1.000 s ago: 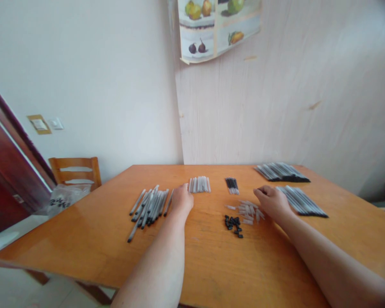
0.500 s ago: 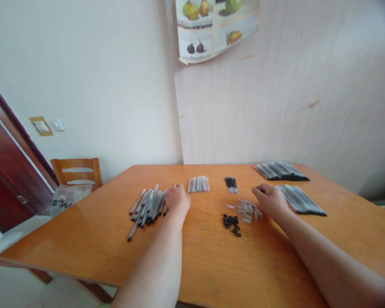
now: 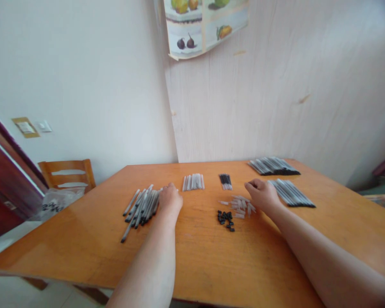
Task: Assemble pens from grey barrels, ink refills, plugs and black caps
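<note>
Left hand (image 3: pixel 171 199) at loose pens (image 3: pixel 140 209), toward table's (image 3: pixel 192 261) left edge, fingers curled, hold unclear – right hand (image 3: pixel 262 196) curled beside clear pieces (image 3: pixel 240 205), contents hidden – slim pens call for fine pinch

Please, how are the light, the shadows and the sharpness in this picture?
Head view: soft daylight, pale glare on the wall at upper right; dim top right corner; faint shadow beside the right forearm; small black pieces look slightly blurred.
</note>
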`<state>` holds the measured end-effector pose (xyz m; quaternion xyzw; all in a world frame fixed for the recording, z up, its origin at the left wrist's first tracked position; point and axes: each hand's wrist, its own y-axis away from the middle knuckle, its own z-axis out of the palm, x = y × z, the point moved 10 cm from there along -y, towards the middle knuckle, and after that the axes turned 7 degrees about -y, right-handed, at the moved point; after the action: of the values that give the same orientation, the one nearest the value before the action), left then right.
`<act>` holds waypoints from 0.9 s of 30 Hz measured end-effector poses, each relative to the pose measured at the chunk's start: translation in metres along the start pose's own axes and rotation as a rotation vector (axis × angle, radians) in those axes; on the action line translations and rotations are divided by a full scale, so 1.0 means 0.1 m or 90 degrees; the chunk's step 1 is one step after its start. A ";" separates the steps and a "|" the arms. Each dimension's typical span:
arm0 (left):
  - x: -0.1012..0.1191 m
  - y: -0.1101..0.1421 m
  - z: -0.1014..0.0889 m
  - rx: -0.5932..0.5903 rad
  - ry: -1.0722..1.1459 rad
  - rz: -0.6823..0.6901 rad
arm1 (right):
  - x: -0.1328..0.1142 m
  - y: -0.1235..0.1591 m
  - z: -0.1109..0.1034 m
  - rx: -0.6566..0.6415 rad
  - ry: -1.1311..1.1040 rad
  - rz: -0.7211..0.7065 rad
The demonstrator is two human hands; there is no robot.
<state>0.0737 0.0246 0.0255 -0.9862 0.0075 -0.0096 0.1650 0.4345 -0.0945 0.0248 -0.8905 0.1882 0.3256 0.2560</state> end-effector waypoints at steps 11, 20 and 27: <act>-0.03 -0.03 -0.20 0.008 0.220 -0.030 | -0.08 0.04 -0.07 0.025 -0.037 0.005; 0.60 0.27 -0.10 -0.264 0.991 -0.019 | -0.40 0.28 0.20 -0.093 -0.314 0.012; 1.02 0.65 -0.25 -0.396 1.018 0.081 | -0.80 0.57 0.53 -0.295 -0.507 0.003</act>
<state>0.1749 -0.0465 0.0297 -0.6816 0.1792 -0.6895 -0.1671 0.3225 -0.0959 0.0246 -0.7293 -0.0004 0.6766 0.1018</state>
